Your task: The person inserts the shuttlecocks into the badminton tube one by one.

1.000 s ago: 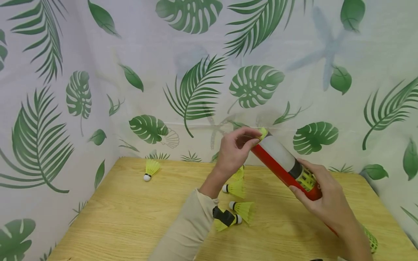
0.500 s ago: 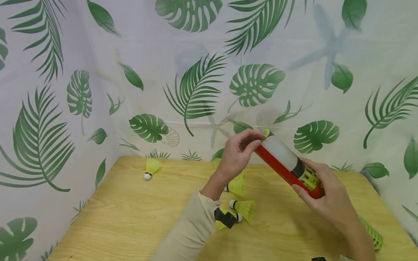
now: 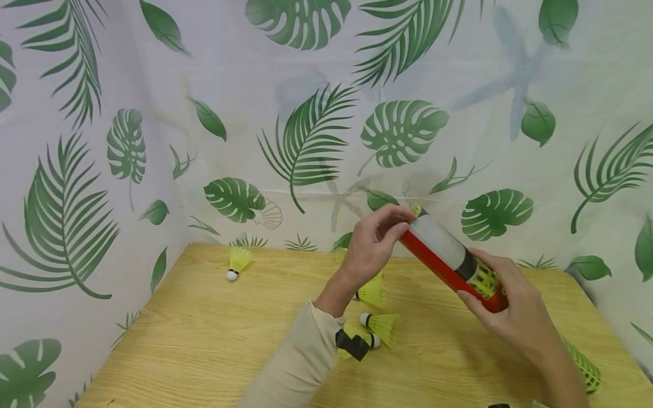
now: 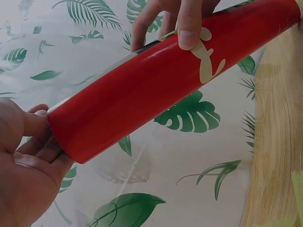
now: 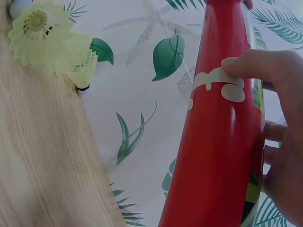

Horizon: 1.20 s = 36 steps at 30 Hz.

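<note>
My right hand [image 3: 515, 309] grips a red, white and black shuttlecock tube [image 3: 441, 243] around its lower part. The tube slants over the table, its mouth raised to the upper left. At that mouth is my left hand [image 3: 374, 238], thumb and fingers curled in a pinch around a yellow shuttlecock [image 3: 416, 210], of which only a small bit shows past the fingertips. The left wrist view has the left fingertips [image 4: 41, 112] right at the tube's rim, with the shuttlecock hidden there. In the right wrist view the right thumb [image 5: 232, 67] presses on the red side.
Several yellow shuttlecocks [image 3: 384, 327] lie on the wooden table [image 3: 214, 340], some partly behind the left forearm. A single shuttlecock [image 3: 238, 262] lies at the back left. A yellow-green mesh cylinder [image 3: 584, 365] lies at the right beside the right forearm. A leaf-patterned cloth [image 3: 306, 85] hangs behind.
The yellow shuttlecock at the tube's mouth shows less than a second ago. Both hands and the tube have shifted slightly to the right, and the left fingers sit closer over the mouth.
</note>
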{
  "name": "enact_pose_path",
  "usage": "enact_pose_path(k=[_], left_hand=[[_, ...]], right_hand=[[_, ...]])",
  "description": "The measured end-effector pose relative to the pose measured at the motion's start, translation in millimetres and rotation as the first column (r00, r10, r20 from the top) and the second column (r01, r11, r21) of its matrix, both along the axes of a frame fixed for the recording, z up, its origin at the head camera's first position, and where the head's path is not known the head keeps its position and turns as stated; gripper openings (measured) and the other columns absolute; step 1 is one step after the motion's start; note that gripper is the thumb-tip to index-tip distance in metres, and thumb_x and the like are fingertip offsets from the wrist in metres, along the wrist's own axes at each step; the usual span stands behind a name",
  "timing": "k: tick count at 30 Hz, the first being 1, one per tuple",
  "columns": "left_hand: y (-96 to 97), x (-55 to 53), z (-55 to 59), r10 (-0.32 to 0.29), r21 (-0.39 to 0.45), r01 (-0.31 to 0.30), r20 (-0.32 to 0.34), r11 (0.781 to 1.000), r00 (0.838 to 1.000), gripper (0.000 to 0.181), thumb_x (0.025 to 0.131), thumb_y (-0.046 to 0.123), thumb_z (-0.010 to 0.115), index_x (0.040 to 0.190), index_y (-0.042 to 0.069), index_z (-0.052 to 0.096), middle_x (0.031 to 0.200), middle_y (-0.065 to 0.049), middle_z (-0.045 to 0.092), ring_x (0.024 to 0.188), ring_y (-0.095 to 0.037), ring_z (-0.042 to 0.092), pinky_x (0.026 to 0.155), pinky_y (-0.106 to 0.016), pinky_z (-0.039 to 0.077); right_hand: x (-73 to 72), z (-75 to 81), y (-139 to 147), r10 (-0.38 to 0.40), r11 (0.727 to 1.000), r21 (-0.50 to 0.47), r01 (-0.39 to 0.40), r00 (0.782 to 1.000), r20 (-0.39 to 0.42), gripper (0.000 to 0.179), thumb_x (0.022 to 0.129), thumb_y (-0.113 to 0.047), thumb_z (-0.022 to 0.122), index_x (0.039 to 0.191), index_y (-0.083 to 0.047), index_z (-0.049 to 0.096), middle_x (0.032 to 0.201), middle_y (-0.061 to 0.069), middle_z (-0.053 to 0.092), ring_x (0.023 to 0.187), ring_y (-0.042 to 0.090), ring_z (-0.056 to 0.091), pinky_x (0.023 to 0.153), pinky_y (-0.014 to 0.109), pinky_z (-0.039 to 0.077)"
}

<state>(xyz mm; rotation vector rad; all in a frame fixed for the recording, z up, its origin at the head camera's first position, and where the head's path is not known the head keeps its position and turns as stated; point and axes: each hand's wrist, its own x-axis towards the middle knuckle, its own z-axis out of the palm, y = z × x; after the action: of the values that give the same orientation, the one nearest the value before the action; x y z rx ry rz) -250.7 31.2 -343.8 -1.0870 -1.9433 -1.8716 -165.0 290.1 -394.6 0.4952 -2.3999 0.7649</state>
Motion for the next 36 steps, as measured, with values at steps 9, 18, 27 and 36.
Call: enact_pose_path(k=[9, 18, 27, 36], left_hand=[[-12.7, -2.2, 4.0, 0.023, 0.019, -0.023, -0.015, 1.000, 1.000, 0.017, 0.103, 0.000, 0.059, 0.118, -0.003, 0.067, 0.111, -0.017, 0.070, 0.104, -0.023, 0.068, 0.095, -0.030, 0.056], [-54.5, -15.7, -0.2, 0.103, -0.018, -0.104, -0.078, 0.994, 0.992, 0.018, 0.100, 0.000, 0.065, 0.117, -0.004, 0.067, 0.111, -0.017, 0.070, 0.108, -0.029, 0.068, 0.100, -0.037, 0.053], [-110.3, -32.7, -24.9, 0.248, -0.127, -0.253, -0.053, 0.959, 0.967, 0.015, 0.100, 0.004, 0.066, 0.115, 0.001, 0.070, 0.112, -0.013, 0.072, 0.109, -0.027, 0.068, 0.102, -0.046, 0.052], [-160.6, -46.2, -56.4, 0.405, -0.281, -0.402, -0.051, 0.872, 0.913, 0.014, 0.098, 0.003, 0.068, 0.112, 0.003, 0.072, 0.111, -0.013, 0.072, 0.108, -0.028, 0.067, 0.101, -0.050, 0.051]], right_hand=[[-1.8, -2.3, -1, 0.007, 1.000, 0.000, -0.007, 1.000, -0.010, 0.087, 0.074, -0.006, 0.090, 0.151, -0.018, 0.050, 0.127, 0.006, 0.059, 0.101, 0.008, 0.048, 0.071, 0.020, 0.051], [1.4, -0.9, -1, -0.015, 1.000, -0.004, 0.015, 1.000, 0.006, 0.087, 0.076, -0.008, 0.089, 0.152, -0.019, 0.049, 0.129, 0.006, 0.059, 0.102, 0.008, 0.047, 0.073, 0.021, 0.051], [-0.1, -0.4, 1, -0.020, 1.000, -0.007, 0.021, 0.999, 0.026, 0.088, 0.075, -0.008, 0.090, 0.152, -0.020, 0.049, 0.129, 0.006, 0.059, 0.103, 0.008, 0.047, 0.072, 0.023, 0.052], [-2.3, 0.3, 5, -0.023, 1.000, -0.011, 0.023, 0.999, 0.033, 0.088, 0.075, -0.007, 0.090, 0.152, -0.020, 0.049, 0.129, 0.006, 0.058, 0.103, 0.007, 0.046, 0.071, 0.025, 0.053]])
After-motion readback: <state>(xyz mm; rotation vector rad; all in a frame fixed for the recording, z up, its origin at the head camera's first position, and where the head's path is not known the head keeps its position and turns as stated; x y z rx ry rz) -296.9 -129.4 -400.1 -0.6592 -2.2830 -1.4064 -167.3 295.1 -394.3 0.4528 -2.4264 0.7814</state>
